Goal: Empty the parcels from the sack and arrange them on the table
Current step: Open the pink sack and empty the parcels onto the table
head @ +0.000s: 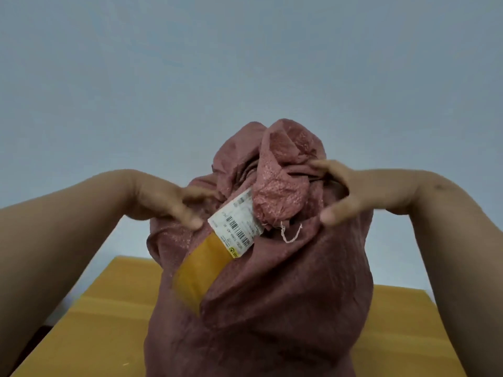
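A bulging dusty-pink woven sack (272, 308) stands upright on the yellow table (103, 322), right in front of me. Its crumpled mouth is partly pulled apart. My left hand (163, 200) pinches the left edge of the opening. My right hand (351, 191) grips the right edge, thumb pressed on the fabric. Between them a yellow parcel (198, 270) with a white barcode label (236, 224) pokes out of the opening, leaning to the left. Any other parcels stay hidden inside the sack.
A plain pale grey-blue wall (245, 63) fills the background behind the table. A loose pink thread (291, 235) hangs from the sack's mouth. The table surface shows on both sides of the sack.
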A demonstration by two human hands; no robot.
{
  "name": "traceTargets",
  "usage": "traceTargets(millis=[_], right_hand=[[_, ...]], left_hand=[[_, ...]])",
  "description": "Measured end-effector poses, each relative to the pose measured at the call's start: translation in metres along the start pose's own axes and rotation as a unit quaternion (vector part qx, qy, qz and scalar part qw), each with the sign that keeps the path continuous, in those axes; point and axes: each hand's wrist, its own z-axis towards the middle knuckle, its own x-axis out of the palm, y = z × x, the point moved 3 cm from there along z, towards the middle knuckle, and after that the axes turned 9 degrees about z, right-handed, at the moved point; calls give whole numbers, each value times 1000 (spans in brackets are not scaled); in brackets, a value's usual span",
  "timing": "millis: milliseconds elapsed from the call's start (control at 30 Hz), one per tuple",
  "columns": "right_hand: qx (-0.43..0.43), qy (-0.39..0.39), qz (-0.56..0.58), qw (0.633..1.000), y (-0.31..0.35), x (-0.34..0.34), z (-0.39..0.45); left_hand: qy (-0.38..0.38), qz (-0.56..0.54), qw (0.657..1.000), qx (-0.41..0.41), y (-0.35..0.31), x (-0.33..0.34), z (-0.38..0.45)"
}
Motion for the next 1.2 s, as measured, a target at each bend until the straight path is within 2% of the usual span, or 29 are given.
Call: traceTargets(millis=[33, 100, 167, 233, 267, 367, 467, 567, 667, 700, 733, 800, 833, 867, 900, 967, 1000, 1033, 1067, 1100, 1133, 1167, 1200], right_hand=[[37, -6, -125, 991, -3, 7, 1], [72, -97, -316, 941, -8, 14, 13], [45, -191, -368, 909, -4, 17, 23], [6, -226, -367, 902, 1, 17, 26], [-6, -239, -375, 896, 3, 13, 26], [-29, -313, -427, 848, 9, -9, 18], [2, -370, -388, 844, 14, -37, 12], [18, -435, -302, 848, 25, -64, 7], [-33, -539, -183, 822, 41, -82, -3], [-51, -549, -145, 821, 41, -79, -2], [-67, -529, -112, 839, 37, -70, 2], [-49, -410, -55, 909, 22, -42, 17], [-36, -361, -26, 932, 17, -32, 19], [-38, -362, -10, 932, 16, -33, 20], [-54, -397, 8, 916, 18, -41, 19], [-88, -500, 72, 859, 23, -60, 12], [-93, -535, 97, 834, 20, -65, 10], [-83, -545, 98, 829, 12, -64, 12], [-59, -513, 82, 853, 4, -55, 17], [-9, -444, 50, 894, -10, -40, 24], [36, -392, 14, 919, -23, -27, 30], [71, -381, -11, 922, -35, -20, 33], [83, -410, -18, 908, -41, -21, 32]], left_hand=[[2, 74, 996, -51, 5, 7, 1], [-70, 201, 969, -121, 13, 17, 11], [-176, 292, 933, -119, 13, 23, 23], [-244, 349, 900, -93, 7, 28, 28], [-260, 346, 898, -86, 4, 29, 26], [-325, 218, 920, -34, -16, 16, 10], [-400, 81, 913, 20, -42, -11, -5], [-450, -105, 885, 57, -71, -34, -5], [-462, -288, 829, 127, -99, -48, -5], [-459, -309, 820, 143, -101, -48, -3], [-446, -314, 825, 147, -100, -45, 1], [-403, -271, 867, 108, -91, -28, 11], [-386, -261, 880, 96, -89, -22, 14], [-387, -279, 875, 89, -88, -22, 14], [-405, -313, 855, 85, -90, -25, 11], [-425, -413, 799, 103, -91, -40, 3], [-421, -449, 781, 106, -88, -45, 2], [-419, -451, 783, 89, -81, -44, 2], [-424, -412, 805, 50, -70, -38, 4], [-452, -331, 829, -9, -53, -30, 7], [-483, -236, 841, -63, -37, -26, 12], [-511, -176, 836, -97, -25, -23, 13], [-520, -182, 828, -103, -16, -22, 14]])
